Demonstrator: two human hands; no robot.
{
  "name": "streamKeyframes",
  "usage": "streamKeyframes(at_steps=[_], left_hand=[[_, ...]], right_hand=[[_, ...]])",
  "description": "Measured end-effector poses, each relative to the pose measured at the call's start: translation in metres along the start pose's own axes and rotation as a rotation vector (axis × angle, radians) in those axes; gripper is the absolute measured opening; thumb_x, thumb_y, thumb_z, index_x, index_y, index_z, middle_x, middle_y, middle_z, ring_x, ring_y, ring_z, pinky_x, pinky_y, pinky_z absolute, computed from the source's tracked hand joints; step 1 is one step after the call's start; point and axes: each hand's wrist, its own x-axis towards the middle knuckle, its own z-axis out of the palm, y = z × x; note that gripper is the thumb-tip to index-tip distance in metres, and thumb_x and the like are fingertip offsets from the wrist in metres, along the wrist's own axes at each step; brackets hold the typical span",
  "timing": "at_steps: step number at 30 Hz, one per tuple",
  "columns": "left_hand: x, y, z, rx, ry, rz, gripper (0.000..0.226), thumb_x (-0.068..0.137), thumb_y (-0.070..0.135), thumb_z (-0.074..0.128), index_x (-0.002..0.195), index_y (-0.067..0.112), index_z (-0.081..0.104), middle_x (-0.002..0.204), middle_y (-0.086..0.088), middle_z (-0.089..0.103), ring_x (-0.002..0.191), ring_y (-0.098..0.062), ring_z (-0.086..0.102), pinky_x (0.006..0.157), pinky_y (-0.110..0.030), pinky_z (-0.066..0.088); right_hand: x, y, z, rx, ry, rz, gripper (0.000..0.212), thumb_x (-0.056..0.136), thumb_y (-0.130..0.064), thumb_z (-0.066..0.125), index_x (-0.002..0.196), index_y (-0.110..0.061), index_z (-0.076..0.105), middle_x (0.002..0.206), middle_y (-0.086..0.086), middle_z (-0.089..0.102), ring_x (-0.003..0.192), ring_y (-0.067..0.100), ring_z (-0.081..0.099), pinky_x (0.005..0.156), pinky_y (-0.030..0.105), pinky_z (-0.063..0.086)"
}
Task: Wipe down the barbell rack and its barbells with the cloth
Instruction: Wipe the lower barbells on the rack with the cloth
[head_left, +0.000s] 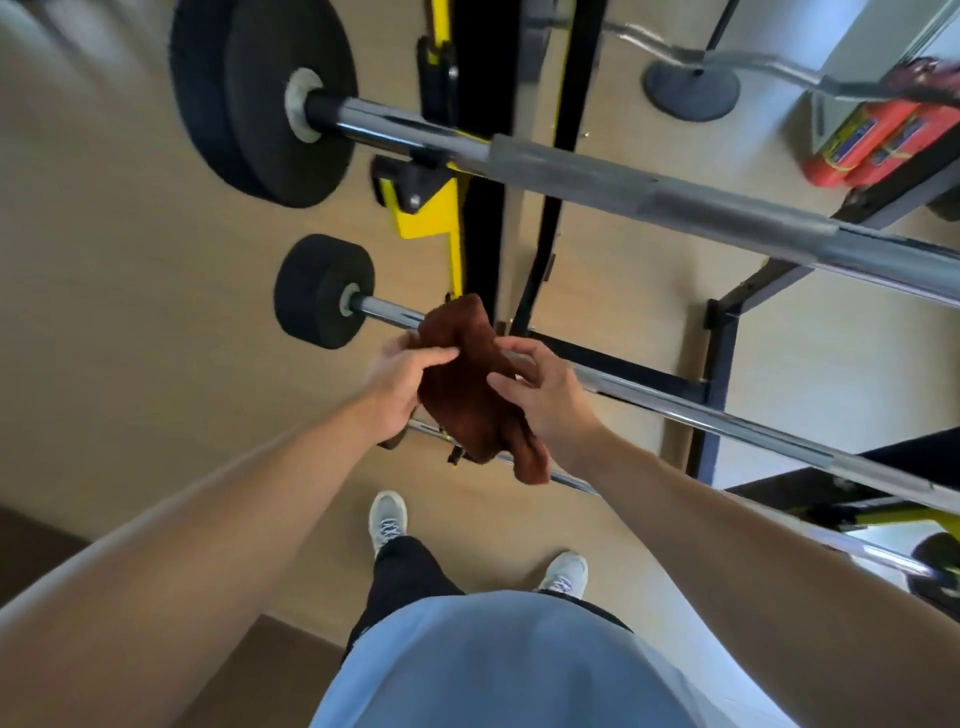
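Seen from above, over beige wood-look floor (130, 312). Furthest left of the brown terry cloth (467, 384): a large black rubber weight plate (265, 98) on the end of the thick chrome upper barbell (623, 187), and, lower, a small black round weight (322, 291) capping the thin chrome middle barbell (727, 415). Just left of the cloth, the left hand (400, 384), fingers curled shut around the cloth's left edge, thumb laid across the top. The cloth itself bunched and draped over the middle barbell near its left end, a loose corner hanging down toward a third chrome bar (566, 483) below. Behind the cloth, the black and yellow steel rack upright (447, 218), carrying the upper barbell on its hook. Just right of the cloth, the right hand (545, 395), fingers half open and spread, tips resting on the cloth's right side, not clamped. Below the cloth, two grey lace-up shoes (387, 519) on the floor. Well right of the cloth, the black frame of the rack (717, 364), a curved chrome curl bar (769, 62) and a red canister with yellow label (872, 140), blurred.
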Motion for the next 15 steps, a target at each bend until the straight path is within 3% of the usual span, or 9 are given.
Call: streamKeyframes(at_steps=[4,6,8,11,15], left_hand=[[0.01,0.026,-0.058,0.455,0.173,0.195,0.031,0.088,0.021,0.074,0.116,0.019,0.061,0.112,0.0,0.072,0.104,-0.019,0.067,0.099,-0.042,0.052],[0.021,0.043,-0.085,0.642,0.18,0.338,0.033,0.091,0.024,0.073,0.119,0.019,0.056,0.113,0.001,0.068,0.103,-0.015,0.064,0.095,-0.035,0.052],[0.035,0.063,-0.106,0.764,0.147,0.452,0.038,0.092,0.023,0.073,0.124,0.015,0.054,0.113,0.002,0.066,0.102,-0.013,0.063,0.091,-0.029,0.051],[0.058,0.092,-0.121,0.846,0.08,0.555,0.046,0.093,0.026,0.071,0.133,0.014,0.052,0.117,0.007,0.061,0.107,-0.009,0.059,0.092,-0.022,0.047],[0.092,0.119,-0.108,0.887,0.069,0.604,0.048,0.094,0.038,0.068,0.133,0.012,0.056,0.122,-0.003,0.065,0.112,-0.018,0.062,0.087,-0.024,0.046]], right_hand=[[0.019,-0.001,0.072,-0.012,0.089,0.01,0.041,0.092,0.001,0.07,0.118,-0.029,0.063,0.12,-0.001,0.069,0.109,0.02,0.067,0.068,0.037,0.064],[0.03,-0.003,0.108,-0.031,0.172,-0.009,0.044,0.09,0.001,0.072,0.114,-0.036,0.064,0.117,-0.006,0.069,0.109,0.018,0.067,0.074,0.046,0.064],[0.044,-0.007,0.139,-0.141,0.273,-0.041,0.045,0.089,-0.004,0.074,0.11,-0.043,0.064,0.116,-0.011,0.07,0.108,0.013,0.066,0.083,0.045,0.063],[0.067,-0.024,0.17,-0.273,0.442,-0.101,0.046,0.089,-0.002,0.073,0.112,-0.04,0.062,0.116,-0.011,0.069,0.109,0.011,0.065,0.096,0.038,0.057],[0.09,-0.053,0.172,-0.464,0.57,-0.126,0.045,0.093,-0.006,0.069,0.132,-0.025,0.061,0.13,-0.006,0.064,0.114,0.01,0.057,0.098,0.018,0.044]])
